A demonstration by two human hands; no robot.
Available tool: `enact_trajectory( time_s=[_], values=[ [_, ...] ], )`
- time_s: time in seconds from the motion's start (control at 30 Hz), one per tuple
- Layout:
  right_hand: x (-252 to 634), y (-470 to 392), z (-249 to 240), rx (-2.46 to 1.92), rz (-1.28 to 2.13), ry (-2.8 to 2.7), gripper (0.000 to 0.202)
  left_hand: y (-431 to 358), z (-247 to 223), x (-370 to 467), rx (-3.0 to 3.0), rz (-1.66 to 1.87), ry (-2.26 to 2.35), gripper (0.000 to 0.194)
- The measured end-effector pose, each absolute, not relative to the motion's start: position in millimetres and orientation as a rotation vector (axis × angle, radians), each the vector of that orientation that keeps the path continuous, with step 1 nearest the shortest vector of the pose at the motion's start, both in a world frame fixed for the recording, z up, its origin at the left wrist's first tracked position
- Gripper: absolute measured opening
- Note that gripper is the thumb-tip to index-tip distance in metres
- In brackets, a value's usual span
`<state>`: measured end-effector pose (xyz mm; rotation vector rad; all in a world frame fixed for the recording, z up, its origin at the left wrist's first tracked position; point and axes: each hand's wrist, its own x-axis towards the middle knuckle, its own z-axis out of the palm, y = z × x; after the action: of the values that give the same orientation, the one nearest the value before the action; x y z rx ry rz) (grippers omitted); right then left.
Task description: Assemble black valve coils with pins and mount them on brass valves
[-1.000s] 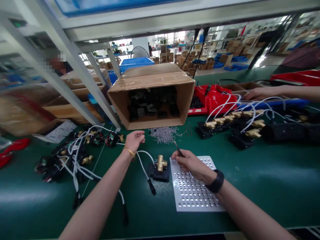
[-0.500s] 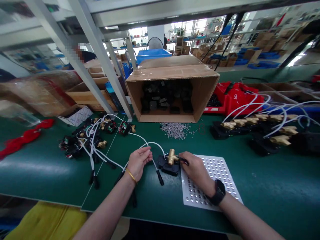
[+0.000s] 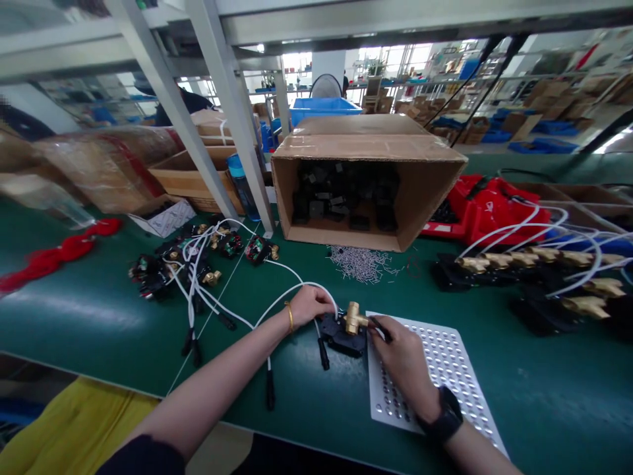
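A black plastic housing (image 3: 345, 340) with a brass T-shaped fitting (image 3: 353, 318) and a white cable (image 3: 316, 285) lies on the green table. At its back left corner is my left hand (image 3: 310, 305), fingertips pinched together; whatever they hold is too small or hidden to make out. My right hand (image 3: 403, 356) is closed around a slim black tool (image 3: 380, 328) just right of the brass fitting. The tool's tip is hard to see. Under my right hand lies a silvery white sheet (image 3: 445, 349) with rows of round shiny spots. A black cable plug (image 3: 323, 354) rests left of the housing.
Small metal pins or screws (image 3: 360, 262) lie heaped before a cardboard box (image 3: 368, 142) of black parts. Several brass-fitted units (image 3: 524, 260) stand at right. Wired units (image 3: 192, 260) crowd the left, by a metal post (image 3: 237, 112). Red netting (image 3: 64, 252) lies far left.
My left hand has moved right, from above the cable to the housing's back left corner. My right hand keeps its hold on the black tool beside the fitting. The view has shifted slightly left.
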<state>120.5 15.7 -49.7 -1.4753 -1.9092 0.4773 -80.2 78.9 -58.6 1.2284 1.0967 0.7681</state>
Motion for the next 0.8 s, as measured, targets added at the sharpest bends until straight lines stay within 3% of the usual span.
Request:
enact_trajectory(
  time_s=[0.27,0.4,0.63,0.8],
  values=[
    [130.5,22.0,-68.4,-1.367,0.386,-1.983,0.026,71.0,-50.0,-88.6,1.492,0.77,1.073,0.009],
    [141.1,20.2,-66.6,-1.404,0.547,-2.005,0.027,61.2,-52.0,-90.4,1.549,0.813,1.147,0.009],
    [128.5,-8.3,-51.6,-1.567,0.72,-1.938,0.049,60.8,-61.5,-87.1,1.567,0.843,1.178,0.01],
    [128.9,3.0,-43.5,-1.435,0.912,-1.891,0.033,65.7,-59.2,-87.2,1.57,0.813,1.165,0.011]
  ],
)
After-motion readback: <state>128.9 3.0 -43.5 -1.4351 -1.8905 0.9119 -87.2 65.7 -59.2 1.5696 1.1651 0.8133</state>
